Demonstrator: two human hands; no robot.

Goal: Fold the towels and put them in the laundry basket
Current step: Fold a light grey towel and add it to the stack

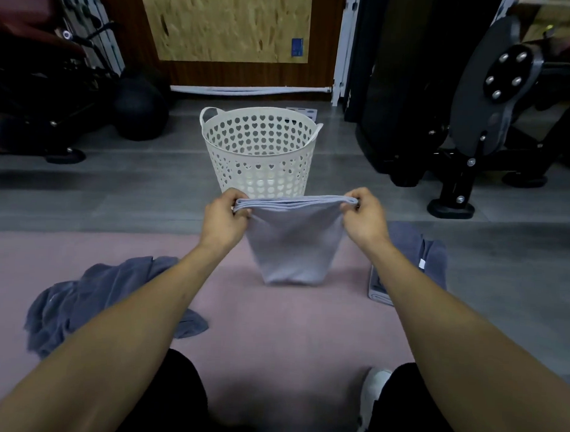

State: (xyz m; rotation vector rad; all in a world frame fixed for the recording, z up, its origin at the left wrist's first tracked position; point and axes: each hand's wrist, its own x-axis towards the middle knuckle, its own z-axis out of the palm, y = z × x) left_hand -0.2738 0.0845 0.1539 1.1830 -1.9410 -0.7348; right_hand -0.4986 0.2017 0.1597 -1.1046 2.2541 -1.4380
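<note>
The light grey towel (294, 245) is folded over and hangs down like a soft bag. Its top edge is stretched flat between two hands, with a few layers bunched together there. Its bottom just reaches the pink mat (273, 328). The towel hangs in front of the laundry basket (260, 150).

The left hand (224, 218) pinches the towel's left top corner, fingers curled tight on the cloth. The right hand (364, 218) pinches the right top corner the same way. The hands are apart, one at each end of the top edge. Both bare arms reach straight out from the person, at about the same height.

The basket is white with little heart-shaped holes and a handle on each side. It stands upright on the grey floor (116, 193), just past the mat.

A dark grey towel (90, 302) lies crumpled on the mat under the left arm. Another dark towel (418, 259) lies by the right arm, partly off the mat. Black gym machines (459, 102) stand behind.
</note>
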